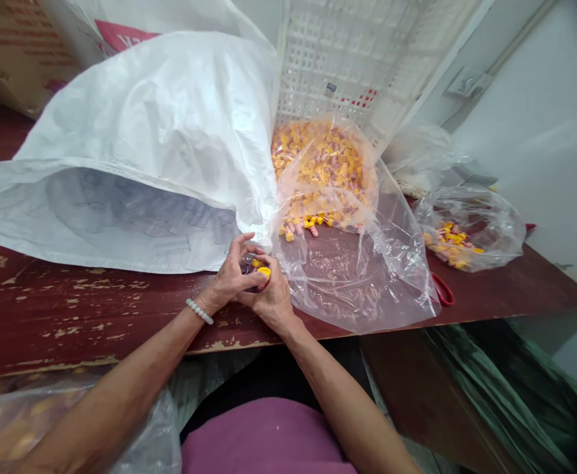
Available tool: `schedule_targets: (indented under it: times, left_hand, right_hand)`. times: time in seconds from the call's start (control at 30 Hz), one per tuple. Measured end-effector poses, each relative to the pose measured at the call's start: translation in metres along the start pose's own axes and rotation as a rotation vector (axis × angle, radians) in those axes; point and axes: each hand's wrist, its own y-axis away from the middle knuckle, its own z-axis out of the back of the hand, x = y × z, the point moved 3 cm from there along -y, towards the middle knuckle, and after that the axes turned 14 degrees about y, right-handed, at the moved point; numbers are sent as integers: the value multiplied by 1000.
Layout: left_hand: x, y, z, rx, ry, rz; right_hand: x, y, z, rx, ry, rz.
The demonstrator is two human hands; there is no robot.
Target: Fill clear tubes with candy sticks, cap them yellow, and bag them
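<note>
My left hand (231, 275) and my right hand (272, 297) meet over the near part of the worn red table (71, 309). The left fingers pinch a small clear tube (247, 262). The right fingers close on a small yellow cap (264, 271) right beside the tube. A bead bracelet (199, 311) is on my left wrist. Just behind the hands lies the open mouth of a big white woven sack (135, 164) holding clear tubes. To the right is an open clear plastic bag (337, 197) with a heap of yellow and pink caps.
A white plastic crate (367, 59) leans upright behind the bag of caps. A smaller clear bag (466, 230) with a few caps lies at the right, a red-handled item (442, 289) beside it. Cardboard boxes (16, 52) stand far left. Another plastic bag (31, 421) sits below the table edge.
</note>
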Motion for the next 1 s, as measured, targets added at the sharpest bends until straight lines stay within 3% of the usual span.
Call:
schedule_targets:
  times: [0.13, 0.23, 0.4, 0.6, 0.8, 1.0]
  left_hand:
    - [1, 2, 2, 29, 390, 125]
    - [0, 3, 2, 118, 470, 201]
    - [2, 4, -1, 219, 361, 235]
    - [10, 2, -6, 227, 191, 127]
    - [17, -1, 0, 85, -124, 71]
    - [3, 1, 0, -25, -158, 49]
  right_hand:
    - [5, 0, -4, -72, -78, -45]
    - [2, 0, -4, -93, -102, -52]
    - [-9, -1, 0, -186, -127, -8]
    - [-23, -2, 5, -23, -114, 42]
    - [-18, 5, 8, -39, 11, 165]
    - [-8, 9, 4, 28, -45, 144]
